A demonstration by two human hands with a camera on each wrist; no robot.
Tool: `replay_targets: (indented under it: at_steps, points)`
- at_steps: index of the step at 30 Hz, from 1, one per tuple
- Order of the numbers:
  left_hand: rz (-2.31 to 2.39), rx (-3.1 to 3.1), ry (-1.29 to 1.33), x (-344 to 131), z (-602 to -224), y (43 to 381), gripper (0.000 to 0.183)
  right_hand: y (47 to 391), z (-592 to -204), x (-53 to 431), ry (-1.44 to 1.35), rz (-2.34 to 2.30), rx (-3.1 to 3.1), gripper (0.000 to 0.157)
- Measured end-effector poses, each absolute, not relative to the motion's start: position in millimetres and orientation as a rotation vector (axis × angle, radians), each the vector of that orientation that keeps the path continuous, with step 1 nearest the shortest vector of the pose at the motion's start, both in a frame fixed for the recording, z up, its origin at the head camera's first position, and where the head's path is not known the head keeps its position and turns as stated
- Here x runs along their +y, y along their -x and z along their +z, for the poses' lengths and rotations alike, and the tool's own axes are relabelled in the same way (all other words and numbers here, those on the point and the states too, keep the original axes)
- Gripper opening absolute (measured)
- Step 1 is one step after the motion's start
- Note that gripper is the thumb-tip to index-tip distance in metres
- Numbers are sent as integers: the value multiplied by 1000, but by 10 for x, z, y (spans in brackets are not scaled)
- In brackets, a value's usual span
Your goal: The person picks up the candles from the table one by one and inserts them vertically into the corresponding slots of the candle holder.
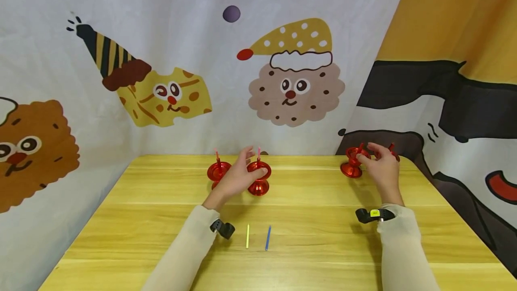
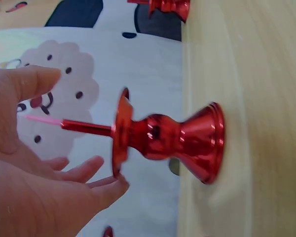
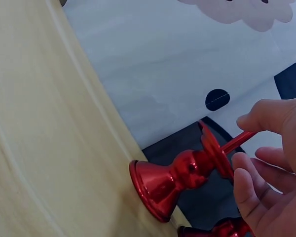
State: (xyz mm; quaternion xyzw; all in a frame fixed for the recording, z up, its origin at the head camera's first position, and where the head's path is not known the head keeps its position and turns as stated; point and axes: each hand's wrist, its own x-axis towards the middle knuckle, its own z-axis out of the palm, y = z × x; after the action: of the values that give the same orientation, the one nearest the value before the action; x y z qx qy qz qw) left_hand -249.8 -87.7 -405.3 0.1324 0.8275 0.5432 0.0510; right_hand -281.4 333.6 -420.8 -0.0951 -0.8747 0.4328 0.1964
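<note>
My left hand (image 1: 237, 177) is spread around the top of a shiny red candle holder (image 1: 258, 187). In the left wrist view its fingertips reach the dish rim, and a thin pink candle (image 2: 42, 119) stands in the holder's red tube between thumb and fingers. My right hand (image 1: 381, 168) is at another red candle holder (image 3: 192, 170), fingertips by its dish. That holder's red tube (image 3: 237, 142) passes between thumb and fingers, its upper end hidden by the hand. A second holder (image 1: 396, 156) is partly hidden behind the right hand.
Left of my left hand stands another red holder (image 1: 215, 172) with a pink candle, partly covered by the hand. A yellow candle (image 1: 247, 236) and a blue candle (image 1: 268, 238) lie on the wooden table (image 1: 315, 246). A cartoon-printed cloth (image 1: 226, 102) hangs behind the table.
</note>
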Motion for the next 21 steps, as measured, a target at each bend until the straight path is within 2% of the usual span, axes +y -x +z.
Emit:
replay_targets:
  at_steps: [5,11,21]
  points:
    - [1742,2586,-432,-839,-3938,2434,94,2816,-4241,3357,243,1179,-2504,64]
    - [1906,2693,-442,-790,-3834,2369,90,2817,-4264,3352,221,1160,-2545,68]
    - [2098,2851,-765,-688,-3774,2298,65,2792,-4230,3331,198,1180,-2606,68]
